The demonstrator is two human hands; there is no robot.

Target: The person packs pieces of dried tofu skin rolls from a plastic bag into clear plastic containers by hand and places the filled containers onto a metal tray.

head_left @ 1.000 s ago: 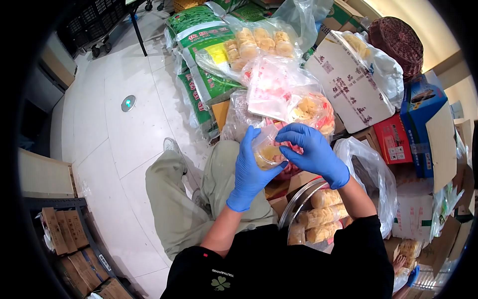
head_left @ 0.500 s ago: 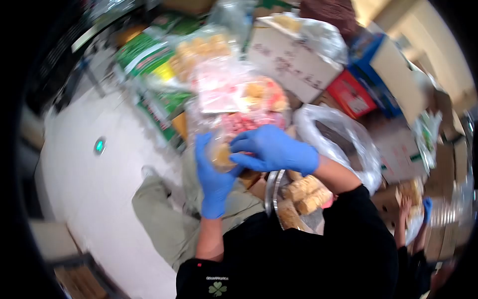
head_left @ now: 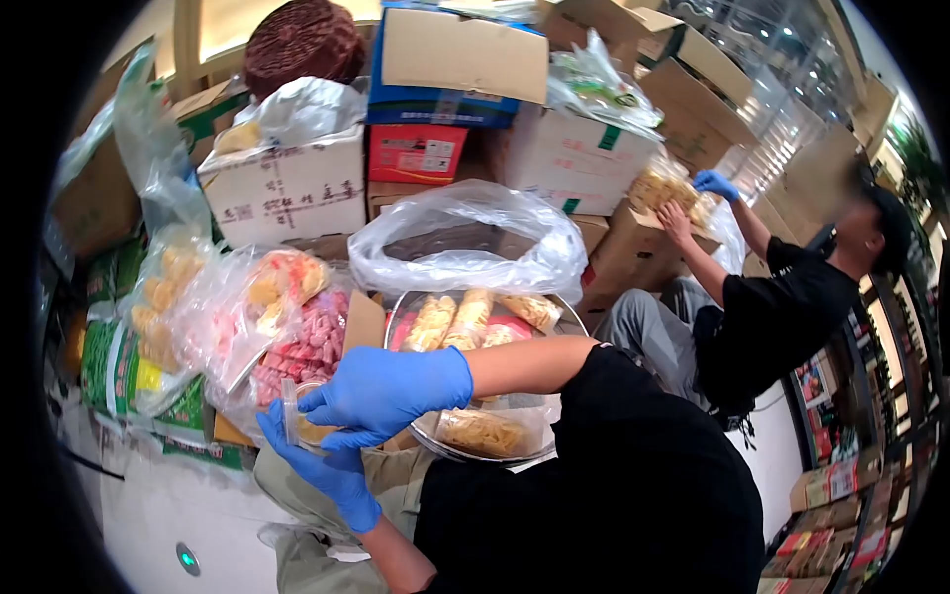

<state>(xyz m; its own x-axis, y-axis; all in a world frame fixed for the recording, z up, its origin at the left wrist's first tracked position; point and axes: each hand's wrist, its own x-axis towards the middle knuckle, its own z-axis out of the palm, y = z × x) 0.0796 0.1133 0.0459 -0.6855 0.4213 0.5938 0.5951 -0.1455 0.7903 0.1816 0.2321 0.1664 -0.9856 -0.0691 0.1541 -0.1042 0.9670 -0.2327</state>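
Low at the left, my left hand [head_left: 322, 480] in a blue glove grips a small clear plastic bag [head_left: 290, 411] with yellowish food in it. My right hand [head_left: 401, 394], also gloved in blue, reaches across from the right, and its bent fingers close on the same bag. Its fingers partly cover the bag's contents. Beside my right forearm is a round metal pan [head_left: 572, 315] holding several clear packs of pale yellow strips [head_left: 470, 319]. Just beyond my hands lie pink pieces in a clear bag [head_left: 315, 342].
A large clear plastic bag [head_left: 465, 267] stands open behind the pan. White cartons [head_left: 287, 198], a red box [head_left: 416, 153] and a blue box [head_left: 445, 104] are stacked at the back. Green sacks [head_left: 119, 376] lie at left. A co-worker [head_left: 792, 307] handles a yellow pack at right.
The view has swung to the right and upward, bringing the co-worker and back boxes into view. Both hands stay on the small bag, now seen more edge-on.
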